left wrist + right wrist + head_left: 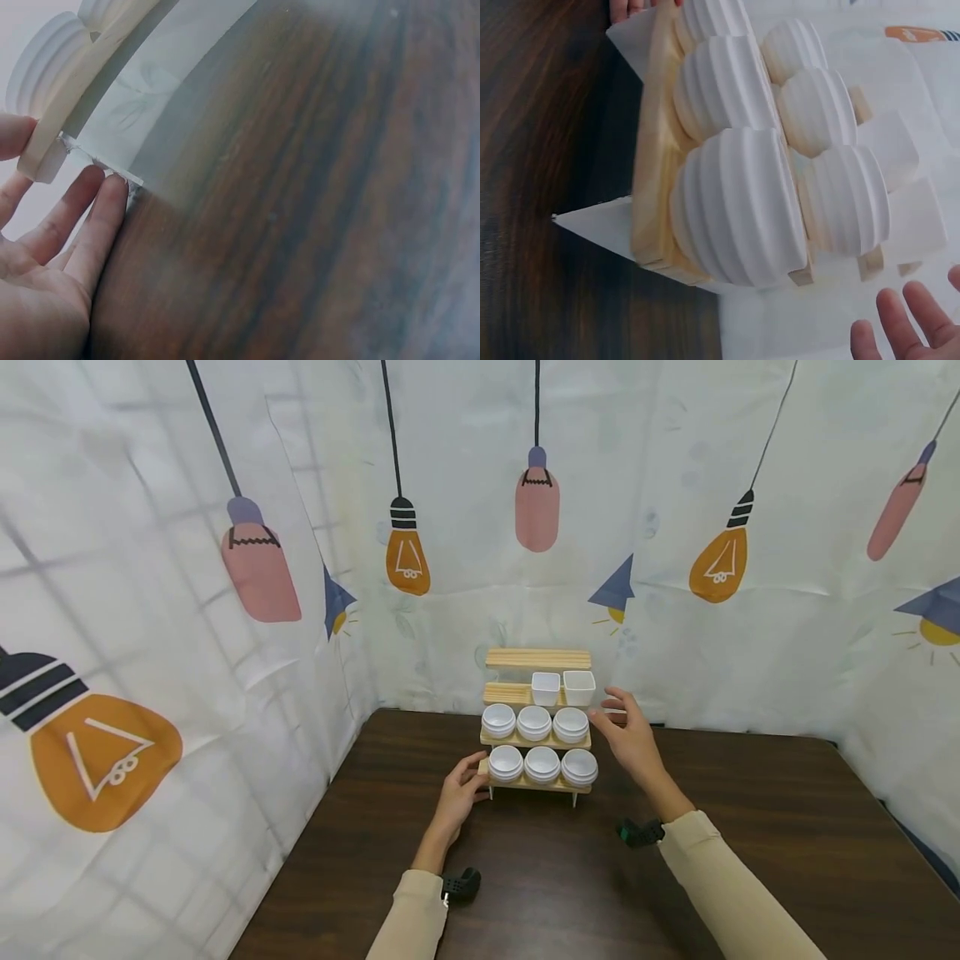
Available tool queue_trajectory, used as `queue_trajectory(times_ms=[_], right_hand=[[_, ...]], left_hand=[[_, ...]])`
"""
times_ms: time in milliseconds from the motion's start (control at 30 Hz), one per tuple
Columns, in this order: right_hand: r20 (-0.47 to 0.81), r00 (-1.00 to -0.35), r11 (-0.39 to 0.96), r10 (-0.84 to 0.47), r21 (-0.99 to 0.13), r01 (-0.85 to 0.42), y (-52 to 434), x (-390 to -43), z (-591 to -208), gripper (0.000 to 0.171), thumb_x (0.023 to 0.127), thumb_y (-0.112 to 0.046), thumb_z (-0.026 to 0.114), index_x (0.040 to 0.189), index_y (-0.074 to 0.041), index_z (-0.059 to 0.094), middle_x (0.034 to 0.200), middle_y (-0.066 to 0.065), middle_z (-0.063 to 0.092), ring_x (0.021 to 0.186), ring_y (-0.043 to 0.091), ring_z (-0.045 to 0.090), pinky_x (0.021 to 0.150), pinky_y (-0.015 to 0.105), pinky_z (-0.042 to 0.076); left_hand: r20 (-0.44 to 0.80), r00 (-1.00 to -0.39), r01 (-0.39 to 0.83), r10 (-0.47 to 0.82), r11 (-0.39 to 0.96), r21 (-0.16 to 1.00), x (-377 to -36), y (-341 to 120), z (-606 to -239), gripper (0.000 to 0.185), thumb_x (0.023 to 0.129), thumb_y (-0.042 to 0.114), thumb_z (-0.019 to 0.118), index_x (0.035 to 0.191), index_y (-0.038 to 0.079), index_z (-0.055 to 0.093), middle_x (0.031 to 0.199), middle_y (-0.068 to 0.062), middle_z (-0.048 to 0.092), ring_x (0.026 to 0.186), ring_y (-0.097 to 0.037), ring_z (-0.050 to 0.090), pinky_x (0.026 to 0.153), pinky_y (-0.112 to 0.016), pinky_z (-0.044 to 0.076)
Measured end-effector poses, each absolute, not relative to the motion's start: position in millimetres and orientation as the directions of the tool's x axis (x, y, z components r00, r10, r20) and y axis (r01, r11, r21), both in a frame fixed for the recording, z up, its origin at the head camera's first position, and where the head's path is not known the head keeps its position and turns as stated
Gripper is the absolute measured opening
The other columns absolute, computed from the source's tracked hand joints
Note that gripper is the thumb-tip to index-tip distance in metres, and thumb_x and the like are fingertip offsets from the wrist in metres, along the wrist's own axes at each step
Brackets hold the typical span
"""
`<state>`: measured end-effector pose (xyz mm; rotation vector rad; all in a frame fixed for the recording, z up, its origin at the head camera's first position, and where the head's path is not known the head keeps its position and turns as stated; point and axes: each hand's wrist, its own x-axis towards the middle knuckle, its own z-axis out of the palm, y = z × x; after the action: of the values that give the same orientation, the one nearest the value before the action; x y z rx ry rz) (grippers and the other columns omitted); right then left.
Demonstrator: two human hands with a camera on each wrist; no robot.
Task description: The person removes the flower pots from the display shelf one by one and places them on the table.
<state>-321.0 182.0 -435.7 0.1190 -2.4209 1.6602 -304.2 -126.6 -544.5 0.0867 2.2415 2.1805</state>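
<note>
A tiered wooden rack [537,658] with white supports stands at the back of the table. Its two lower boards carry several round ribbed white cups [542,765]. On the board above, two square white cups [578,688] sit toward the right; the top board is bare. My left hand [455,795] grips the left end of the lowest board, where the left wrist view shows thumb and fingers about the board end [51,154] and other fingertips by the support. Beside the right square cup is my right hand [632,742], fingers loosely bent and apart, holding nothing.
The dark brown wooden table [555,877] spreads in front of the rack and to both sides. Close behind it hangs a white curtain [465,443] printed with lamps, which continues along the left and right sides.
</note>
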Motion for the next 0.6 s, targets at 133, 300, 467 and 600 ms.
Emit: queue_trajectory(times_ms=[133, 300, 467, 600], right_hand=[[0.21, -0.975, 0.34, 0.072, -0.924, -0.174, 180.2, -329.4, -432.4, 0.071, 0.099, -0.046, 0.065, 0.157, -0.016, 0.037, 0.15, 0.019, 0.047, 0.132, 0.038, 0.05, 0.104, 0.055, 0.047], [0.197, -0.975, 0.314, 0.103, -0.936, -0.156, 177.9, -339.5, -428.5, 0.074, 0.097, -0.044, 0.069, 0.157, -0.014, 0.037, 0.148, 0.018, 0.048, 0.132, 0.037, 0.05, 0.103, 0.052, 0.048], [0.2, -0.974, 0.296, 0.11, -0.942, -0.16, 173.8, -348.2, -424.4, 0.077, 0.093, -0.045, 0.073, 0.156, -0.016, 0.038, 0.148, 0.017, 0.048, 0.132, 0.036, 0.051, 0.104, 0.052, 0.049], [0.19, -0.977, 0.29, 0.102, -0.945, -0.154, 170.8, -351.6, -422.3, 0.082, 0.093, -0.045, 0.074, 0.157, -0.013, 0.034, 0.15, 0.016, 0.046, 0.132, 0.036, 0.051, 0.103, 0.052, 0.049]], left_hand=[[0.034, -0.998, 0.035, 0.05, 0.022, 0.999, -304.1, -127.5, -545.6, 0.045, 0.1, 0.012, 0.061, 0.145, 0.012, 0.056, 0.108, -0.009, 0.069, 0.097, -0.013, 0.067, 0.083, -0.035, 0.062], [0.044, -0.998, 0.045, 0.055, 0.019, 0.999, -303.1, -128.7, -546.1, 0.045, 0.101, 0.013, 0.061, 0.145, 0.011, 0.056, 0.11, -0.011, 0.07, 0.098, -0.014, 0.068, 0.083, -0.034, 0.062], [0.044, -0.998, 0.044, 0.045, 0.015, 0.999, -304.4, -128.9, -546.9, 0.045, 0.1, 0.012, 0.062, 0.145, 0.011, 0.056, 0.109, -0.009, 0.071, 0.098, -0.014, 0.068, 0.083, -0.036, 0.062], [0.026, -0.999, 0.026, 0.041, 0.004, 1.0, -304.7, -128.1, -548.0, 0.045, 0.099, 0.011, 0.063, 0.144, 0.013, 0.058, 0.107, -0.006, 0.072, 0.098, -0.014, 0.069, 0.084, -0.037, 0.062]])
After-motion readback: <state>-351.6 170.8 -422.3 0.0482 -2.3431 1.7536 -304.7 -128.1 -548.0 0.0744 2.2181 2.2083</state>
